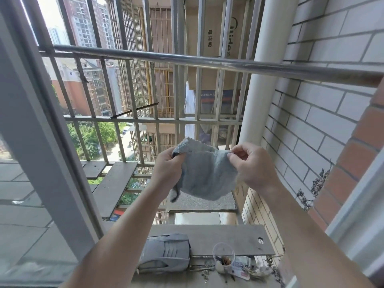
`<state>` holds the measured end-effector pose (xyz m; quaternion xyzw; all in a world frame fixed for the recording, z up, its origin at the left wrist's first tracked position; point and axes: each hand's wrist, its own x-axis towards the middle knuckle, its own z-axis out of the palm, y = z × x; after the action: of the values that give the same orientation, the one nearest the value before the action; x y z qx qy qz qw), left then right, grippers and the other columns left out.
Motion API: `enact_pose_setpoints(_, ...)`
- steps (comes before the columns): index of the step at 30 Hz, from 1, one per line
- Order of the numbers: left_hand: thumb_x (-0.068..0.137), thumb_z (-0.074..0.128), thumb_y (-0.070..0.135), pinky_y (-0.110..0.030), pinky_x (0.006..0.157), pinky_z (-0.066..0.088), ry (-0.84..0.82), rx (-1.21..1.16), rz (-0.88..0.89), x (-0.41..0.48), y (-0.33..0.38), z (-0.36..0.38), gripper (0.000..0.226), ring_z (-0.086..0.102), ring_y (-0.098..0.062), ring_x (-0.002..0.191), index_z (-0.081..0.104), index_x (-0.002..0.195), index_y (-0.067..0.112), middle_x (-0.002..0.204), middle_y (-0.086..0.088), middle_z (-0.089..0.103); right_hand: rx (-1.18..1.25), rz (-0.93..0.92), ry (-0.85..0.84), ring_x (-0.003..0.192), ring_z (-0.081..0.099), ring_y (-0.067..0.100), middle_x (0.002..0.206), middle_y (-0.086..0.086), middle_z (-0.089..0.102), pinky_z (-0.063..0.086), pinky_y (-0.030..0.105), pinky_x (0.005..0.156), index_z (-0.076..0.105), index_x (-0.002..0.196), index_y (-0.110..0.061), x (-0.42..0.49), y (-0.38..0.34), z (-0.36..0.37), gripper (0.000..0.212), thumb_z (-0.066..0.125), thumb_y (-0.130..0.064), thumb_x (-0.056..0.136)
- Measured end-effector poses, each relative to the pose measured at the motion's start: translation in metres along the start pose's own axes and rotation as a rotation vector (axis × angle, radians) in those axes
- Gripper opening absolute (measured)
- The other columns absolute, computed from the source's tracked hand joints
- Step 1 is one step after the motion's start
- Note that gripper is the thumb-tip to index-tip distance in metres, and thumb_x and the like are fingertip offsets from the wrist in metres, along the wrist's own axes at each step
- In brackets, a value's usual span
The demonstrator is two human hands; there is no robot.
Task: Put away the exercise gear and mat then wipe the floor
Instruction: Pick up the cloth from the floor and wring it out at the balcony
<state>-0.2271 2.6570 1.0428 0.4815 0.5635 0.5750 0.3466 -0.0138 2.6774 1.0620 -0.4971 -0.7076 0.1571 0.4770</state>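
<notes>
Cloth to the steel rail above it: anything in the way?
Nothing visible. The left hand and right hand hold the cloth by its top edge, and only open air lies between it and the rail higher up. The window bars sit beyond the rail, not in front.

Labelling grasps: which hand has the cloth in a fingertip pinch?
The right hand: thumb and forefinger pinch the grey cloth; the left hand bunches a corner in its fist.
</notes>
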Motion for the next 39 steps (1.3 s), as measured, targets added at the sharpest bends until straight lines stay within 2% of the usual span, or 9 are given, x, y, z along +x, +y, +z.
enact_pose_setpoints(6,0.102,0.047,0.017,-0.022,0.034,0.028,0.096,0.127,0.083,0.008,0.000,-0.013,0.031,0.035,-0.014,0.042,0.058,0.082,-0.004,0.052,0.002,0.040,-0.055,0.066,0.098,0.065,0.060,0.006,0.066,-0.010,0.064,0.044,0.020,0.060,0.067,0.075,-0.021,0.004,0.007,-0.010,0.011,0.067,-0.024,0.086)
enact_pose_setpoints(12,0.100,0.048,0.018,-0.028,0.050,0.031,0.145,0.256,0.124,0.018,-0.009,-0.020,0.031,0.043,-0.018,0.060,0.061,0.073,0.014,0.073,-0.005,0.049,-0.100,0.107,0.165,0.068,0.062,0.016,0.067,-0.006,0.066,0.053,0.031,0.063,0.067,0.073,-0.018,0.008,0.015,-0.015,0.013,0.065,-0.022,0.086)
enact_pose_setpoints(18,0.092,0.061,0.015,-0.035,0.054,0.041,0.191,0.245,0.175,0.021,-0.015,-0.025,0.020,0.047,-0.019,0.057,0.070,0.076,0.007,0.061,-0.009,0.059,-0.126,0.108,0.171,0.070,0.060,0.008,0.071,-0.009,0.064,0.045,0.019,0.059,0.066,0.080,-0.017,0.008,0.022,-0.016,0.012,0.062,-0.019,0.090)
enact_pose_setpoints(20,0.090,0.065,0.015,-0.033,0.060,0.053,0.213,0.226,0.189,0.021,-0.015,-0.026,0.008,0.060,-0.016,0.066,0.073,0.091,0.016,0.073,-0.003,0.069,-0.138,0.105,0.177,0.070,0.060,0.008,0.070,-0.009,0.063,0.045,0.021,0.059,0.066,0.080,-0.017,0.009,0.024,-0.017,0.011,0.062,-0.019,0.090)
enact_pose_setpoints(23,0.089,0.070,0.016,-0.022,0.062,0.057,0.240,0.172,0.167,0.020,-0.014,-0.027,0.025,0.066,-0.014,0.073,0.064,0.113,0.020,0.082,-0.004,0.070,-0.166,0.089,0.182,0.070,0.060,0.013,0.070,-0.010,0.062,0.049,0.028,0.064,0.066,0.079,-0.016,0.010,0.025,-0.018,0.011,0.063,-0.019,0.090)
enact_pose_setpoints(29,0.092,0.066,0.010,-0.029,0.053,0.050,0.277,0.210,0.188,0.020,-0.012,-0.027,0.017,0.055,-0.017,0.057,0.051,0.094,0.018,0.071,-0.010,0.061,-0.156,0.068,0.195,0.071,0.059,0.012,0.071,-0.009,0.062,0.049,0.027,0.063,0.063,0.087,-0.020,0.008,0.024,-0.017,0.004,0.063,-0.016,0.089)
enact_pose_setpoints(33,0.095,0.059,0.005,-0.030,0.050,0.049,0.210,0.276,0.225,0.019,-0.014,-0.028,0.020,0.053,-0.018,0.054,0.058,0.086,0.022,0.069,-0.004,0.063,-0.121,0.039,0.185,0.068,0.058,0.009,0.069,-0.012,0.060,0.051,0.027,0.064,0.067,0.101,-0.026,0.006,0.025,-0.017,0.020,0.058,-0.011,0.091)
enact_pose_setpoints(36,0.096,0.056,0.005,-0.024,0.056,0.055,0.169,0.337,0.253,0.017,-0.013,-0.027,0.026,0.058,-0.011,0.062,0.069,0.104,0.026,0.096,0.003,0.072,-0.124,0.020,0.152,0.074,0.059,0.004,0.080,-0.014,0.066,0.049,0.020,0.073,0.072,0.103,-0.024,0.005,0.025,-0.016,0.023,0.057,-0.010,0.093)
enact_pose_setpoints(39,0.096,0.054,0.004,-0.034,0.088,0.058,0.139,0.403,0.277,0.017,-0.011,-0.027,0.033,0.063,-0.009,0.092,0.067,0.123,0.019,0.115,0.005,0.069,-0.156,0.004,0.137,0.089,0.063,0.010,0.093,-0.007,0.072,0.050,0.024,0.086,0.074,0.102,-0.019,0.005,0.025,-0.016,0.021,0.057,-0.010,0.093)
